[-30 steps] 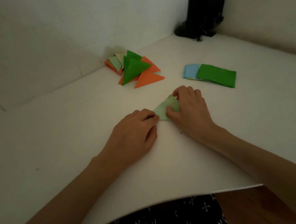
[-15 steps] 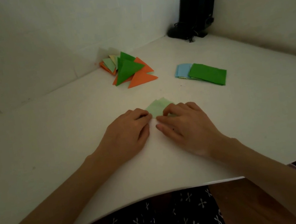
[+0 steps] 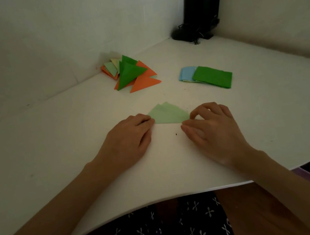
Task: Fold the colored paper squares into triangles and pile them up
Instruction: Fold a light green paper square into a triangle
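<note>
The light green paper triangle [image 3: 167, 114] lies flat mid-frame on the white bench [image 3: 69, 142], fingers of the left hand [image 3: 131, 139] curled on its left corner, right hand [image 3: 212, 127] pinching its right. Triangle pile [image 3: 129, 73] above it, unfolded squares [image 3: 212, 76] upper right

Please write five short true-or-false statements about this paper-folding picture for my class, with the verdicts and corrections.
1. The left hand and the right hand hold opposite ends of the light green paper. True.
2. The topmost triangle on the pile is blue. False: it is dark green.
3. The stack of unfolded squares lies to the right of the pile. True.
4. The light green paper lies on the pile. False: it lies apart from it, on the table between the hands.
5. Two black speakers stand in the far corner. True.
</note>
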`<state>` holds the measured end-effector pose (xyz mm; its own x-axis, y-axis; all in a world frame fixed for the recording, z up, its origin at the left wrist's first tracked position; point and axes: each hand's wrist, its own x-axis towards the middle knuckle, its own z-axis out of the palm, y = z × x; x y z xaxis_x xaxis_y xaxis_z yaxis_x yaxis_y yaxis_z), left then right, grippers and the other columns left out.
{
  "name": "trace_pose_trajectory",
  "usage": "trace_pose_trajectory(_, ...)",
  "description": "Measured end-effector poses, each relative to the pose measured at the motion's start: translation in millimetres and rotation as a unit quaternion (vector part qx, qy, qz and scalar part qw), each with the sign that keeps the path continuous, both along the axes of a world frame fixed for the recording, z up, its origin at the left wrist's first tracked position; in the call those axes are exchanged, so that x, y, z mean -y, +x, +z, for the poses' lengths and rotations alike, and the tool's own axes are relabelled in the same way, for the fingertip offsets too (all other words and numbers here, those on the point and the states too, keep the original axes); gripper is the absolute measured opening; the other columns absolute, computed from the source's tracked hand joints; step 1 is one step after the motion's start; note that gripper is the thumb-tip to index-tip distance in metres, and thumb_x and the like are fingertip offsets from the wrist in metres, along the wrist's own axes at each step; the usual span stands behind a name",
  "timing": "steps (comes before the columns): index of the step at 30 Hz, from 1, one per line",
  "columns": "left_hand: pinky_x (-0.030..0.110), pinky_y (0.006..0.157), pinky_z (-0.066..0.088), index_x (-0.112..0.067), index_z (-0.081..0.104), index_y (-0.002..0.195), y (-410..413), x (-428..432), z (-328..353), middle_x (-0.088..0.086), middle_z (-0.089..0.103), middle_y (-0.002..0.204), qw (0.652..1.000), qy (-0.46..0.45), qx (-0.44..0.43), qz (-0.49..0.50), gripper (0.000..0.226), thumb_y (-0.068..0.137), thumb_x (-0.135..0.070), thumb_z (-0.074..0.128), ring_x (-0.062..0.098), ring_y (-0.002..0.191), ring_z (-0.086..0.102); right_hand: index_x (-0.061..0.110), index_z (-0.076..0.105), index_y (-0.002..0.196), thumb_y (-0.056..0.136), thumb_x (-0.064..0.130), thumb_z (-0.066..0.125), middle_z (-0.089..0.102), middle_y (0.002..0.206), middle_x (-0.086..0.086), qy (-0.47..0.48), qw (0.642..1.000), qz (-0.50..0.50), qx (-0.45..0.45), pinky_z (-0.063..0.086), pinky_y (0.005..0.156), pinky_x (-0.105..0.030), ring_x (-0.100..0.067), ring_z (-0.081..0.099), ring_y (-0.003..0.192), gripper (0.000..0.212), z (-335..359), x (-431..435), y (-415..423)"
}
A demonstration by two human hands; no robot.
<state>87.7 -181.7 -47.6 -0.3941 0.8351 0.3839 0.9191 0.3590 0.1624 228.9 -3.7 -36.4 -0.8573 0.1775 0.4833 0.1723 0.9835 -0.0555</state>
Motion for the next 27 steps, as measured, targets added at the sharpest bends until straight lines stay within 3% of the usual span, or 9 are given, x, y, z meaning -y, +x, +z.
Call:
trace_pose_trajectory(3,0.027,0.070,0.049,-0.007,0.067,0.110,0.7,0.2,0.9,0.004,0.066,0.109,1.000,-0.002,-0.001,0.000,0.042,0.090,-0.026,0.035,0.022,0.082,0.063,0.012,0.073,0.091,0.090,0.039,0.042,0.066,0.098,-0.006,-0.025,1.000,0.016,0.002,0.035,0.084,-0.034,-0.029,0.060,0.095,0.041,4.7,2.3,-7.4)
trace_pose_trajectory(6,0.026,0.069,0.049,-0.009,0.067,0.110,0.8,0.0,3.1,0.004,0.066,0.108,1.000,-0.014,-0.003,0.001,0.042,0.090,-0.027,0.035,0.022,0.082,0.063,0.011,0.065,0.114,0.091,0.041,0.037,0.063,0.116,-0.009,-0.042,0.989,0.092,0.106,0.044,0.087,-0.036,-0.029,0.061,0.100,0.047,3.4,5.8,-16.1)
trace_pose_trajectory(8,0.026,0.072,0.050,-0.010,0.068,0.108,0.7,1.3,5.8,0.004,0.068,0.108,0.999,-0.029,-0.013,0.004,0.043,0.091,-0.031,0.035,0.023,0.084,0.065,0.014,0.062,0.120,0.092,0.044,0.032,0.061,0.121,-0.006,-0.046,0.983,0.105,0.147,0.043,0.089,-0.038,-0.027,0.060,0.102,0.051,0.5,6.9,-18.1)
trace_pose_trajectory(13,0.027,0.080,0.049,-0.013,0.072,0.099,-3.9,17.9,16.0,0.002,0.070,0.104,0.995,-0.081,-0.060,0.020,0.048,0.093,-0.038,0.032,0.021,0.084,0.067,0.020,0.062,0.120,0.092,0.047,0.029,0.060,0.121,0.001,-0.059,0.984,0.104,0.129,0.037,0.091,-0.038,-0.020,0.059,0.105,0.051,-0.8,3.1,-18.3)
trace_pose_trajectory(18,0.038,0.094,0.031,-0.018,0.073,0.093,-15.8,35.7,19.0,-0.002,0.071,0.100,0.988,-0.086,-0.108,0.073,0.046,0.092,-0.038,0.031,0.021,0.093,0.066,0.020,0.061,0.121,0.092,0.048,0.030,0.059,0.122,0.003,-0.071,0.985,0.110,0.117,0.034,0.091,-0.035,-0.018,0.056,0.106,0.051,-4.5,1.7,-18.2)
trace_pose_trajectory(21,0.036,0.090,0.038,-0.013,0.071,0.092,-7.2,30.8,18.1,0.004,0.069,0.102,0.992,-0.059,-0.080,0.082,0.044,0.090,-0.037,0.034,0.025,0.090,0.065,0.019,0.062,0.120,0.091,0.048,0.032,0.059,0.118,0.001,-0.072,0.984,0.114,0.117,0.036,0.088,-0.036,-0.020,0.056,0.101,0.051,-3.0,4.1,-18.4)
trace_pose_trajectory(24,0.034,0.085,0.048,-0.009,0.067,0.108,6.4,14.9,12.7,0.007,0.066,0.111,0.998,-0.032,-0.008,0.051,0.045,0.089,-0.036,0.036,0.026,0.093,0.065,0.020,0.062,0.120,0.092,0.046,0.031,0.058,0.115,0.001,-0.070,0.982,0.129,0.121,0.037,0.086,-0.035,-0.019,0.054,0.099,0.049,-1.5,9.1,-19.6)
trace_pose_trajectory(27,0.033,0.079,0.050,-0.010,0.065,0.111,9.3,2.3,5.7,0.007,0.066,0.108,0.998,-0.046,0.005,0.030,0.044,0.087,-0.035,0.037,0.027,0.086,0.065,0.014,0.063,0.120,0.093,0.028,0.040,0.059,0.110,-0.002,-0.202,0.961,0.164,0.097,0.040,0.086,-0.024,-0.008,0.053,0.096,0.038,4.6,8.1,-26.3)
